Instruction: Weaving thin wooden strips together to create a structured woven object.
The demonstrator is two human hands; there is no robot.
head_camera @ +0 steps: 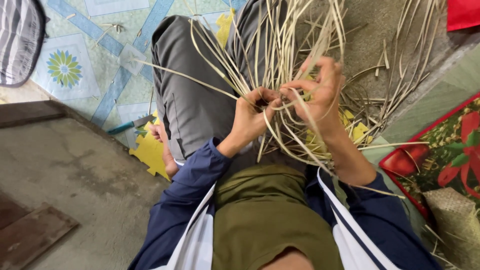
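Note:
A loose bundle of pale flat cane strips [285,45] fans out over my grey-trousered lap [195,100]. My left hand [252,117] pinches one or two strips between thumb and fingers near the middle of the bundle. My right hand [320,92] is just beside it, fingers curled around several strips, thumb pressing one down. The two hands almost touch. The strips cross and tangle below my hands, and their lower ends are hidden behind my wrists and blue sleeves.
A yellow foam mat [150,152] lies under my leg, with a blue-handled knife [127,125] next to it. A patterned floor covering [90,55] lies at the left. A red patterned mat [445,150] and a woven basket [457,225] are at the right.

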